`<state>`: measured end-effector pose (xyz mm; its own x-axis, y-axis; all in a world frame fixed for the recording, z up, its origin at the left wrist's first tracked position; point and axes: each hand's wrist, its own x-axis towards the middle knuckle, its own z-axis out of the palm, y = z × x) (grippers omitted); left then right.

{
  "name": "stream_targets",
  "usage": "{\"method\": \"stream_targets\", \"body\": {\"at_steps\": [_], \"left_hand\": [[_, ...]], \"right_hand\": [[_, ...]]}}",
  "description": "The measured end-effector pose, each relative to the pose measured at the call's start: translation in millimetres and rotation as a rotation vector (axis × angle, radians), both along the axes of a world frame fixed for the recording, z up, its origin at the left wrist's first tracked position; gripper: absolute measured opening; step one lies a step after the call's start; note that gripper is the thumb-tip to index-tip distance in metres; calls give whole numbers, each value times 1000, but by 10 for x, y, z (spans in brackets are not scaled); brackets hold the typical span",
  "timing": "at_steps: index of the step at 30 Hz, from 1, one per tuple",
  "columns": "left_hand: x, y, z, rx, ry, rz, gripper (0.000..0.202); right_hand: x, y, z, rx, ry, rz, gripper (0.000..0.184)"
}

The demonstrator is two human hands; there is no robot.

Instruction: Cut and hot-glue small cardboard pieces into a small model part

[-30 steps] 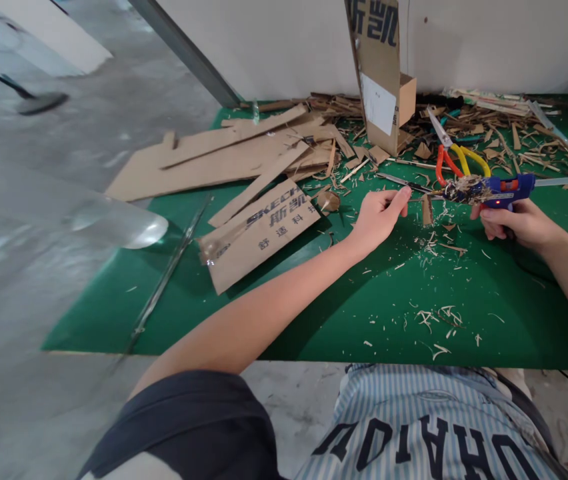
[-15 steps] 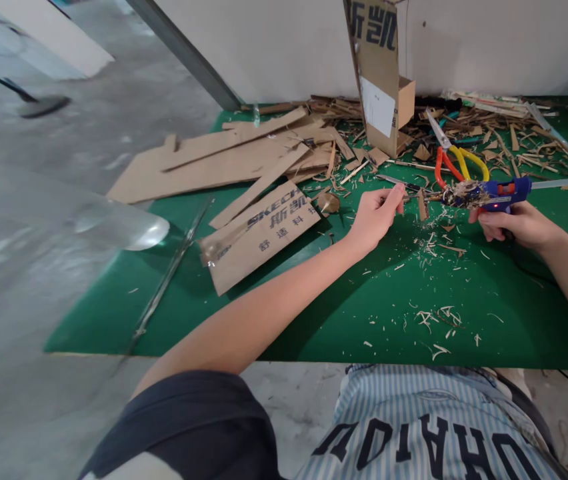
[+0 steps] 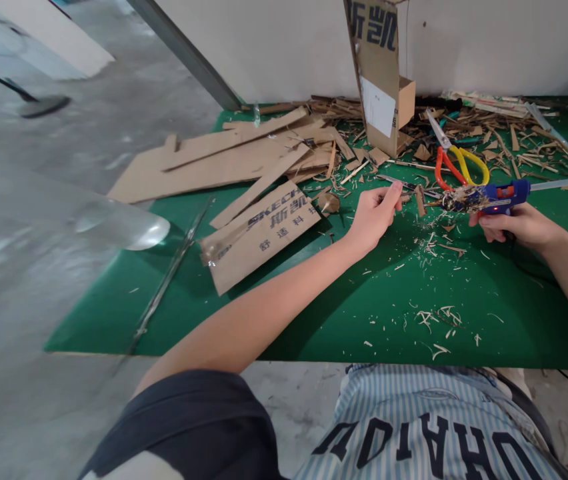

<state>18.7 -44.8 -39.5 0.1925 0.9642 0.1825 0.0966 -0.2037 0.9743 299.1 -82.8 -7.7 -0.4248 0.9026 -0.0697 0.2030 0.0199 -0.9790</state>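
Note:
My right hand (image 3: pixel 517 225) is wrapped round the handle of a blue glue gun (image 3: pixel 507 193), which points left. Shreds of debris cover the gun's front, and a clear glue stick (image 3: pixel 567 182) sticks out of its back. Between the nozzle and my other hand is a small brown cardboard piece (image 3: pixel 420 201). My left hand (image 3: pixel 375 212) pinches this piece's thin stem between thumb and fingers, just left of the nozzle. Whether the nozzle touches the cardboard I cannot tell. Scissors (image 3: pixel 457 157) with red and yellow handles lie just behind the gun.
A tall cardboard structure (image 3: pixel 379 73) stands at the back by the white wall. Cardboard sheets (image 3: pixel 199 167) and a printed cardboard piece (image 3: pixel 264 233) lie to the left. Scraps (image 3: pixel 509 137) are heaped along the back of the green table (image 3: pixel 314 327); pale shavings (image 3: pixel 439 317) lie in front.
My left hand has shifted very slightly left with the small cardboard piece. The glue gun stays almost where it was, its nozzle now a little clearer of the piece.

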Motion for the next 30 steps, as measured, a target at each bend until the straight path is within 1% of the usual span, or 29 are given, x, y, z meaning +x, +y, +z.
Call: {"method": "stream_targets", "body": {"at_steps": [6, 9, 14, 22, 26, 30], "left_hand": [[1, -14, 17, -97, -115, 1, 59], [8, -17, 20, -114, -146, 3, 59], [16, -4, 12, -132, -160, 7, 59], [1, 10, -2, -142, -173, -13, 59], [0, 0, 10, -147, -178, -12, 59], [1, -7, 16, -149, -151, 15, 60]], "right_hand": [[11, -4, 4, 9, 0, 1, 24], [20, -2, -3, -9, -2, -2, 23], [26, 1, -5, -22, 4, -3, 23], [3, -8, 47, -28, -13, 13, 24], [10, -6, 15, -6, 16, 1, 21], [15, -4, -11, 3, 49, 12, 18]]}}
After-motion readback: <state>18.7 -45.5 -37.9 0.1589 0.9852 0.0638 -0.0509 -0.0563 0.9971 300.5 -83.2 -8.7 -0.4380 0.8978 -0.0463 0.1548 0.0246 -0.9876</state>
